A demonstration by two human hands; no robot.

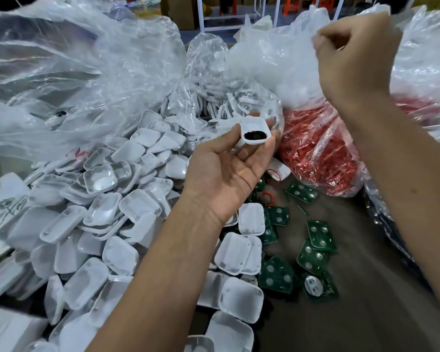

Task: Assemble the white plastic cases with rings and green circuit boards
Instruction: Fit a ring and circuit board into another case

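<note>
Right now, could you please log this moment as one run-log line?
left hand: holds white case | right hand: raised, pinching clear bag | green circuit boards: loose on table

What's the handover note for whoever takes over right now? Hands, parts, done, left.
Left hand: holds one white case at its fingertips, something black and red showing in its open end.
Right hand: raised, fingers curled at the clear bag; contents of its grip unclear.
Parts: loose case pile left; green circuit boards on the table, right of the pile; bag of red pieces behind.
Done: one case in progress.
Left: the whole pile, all boards.
</note>
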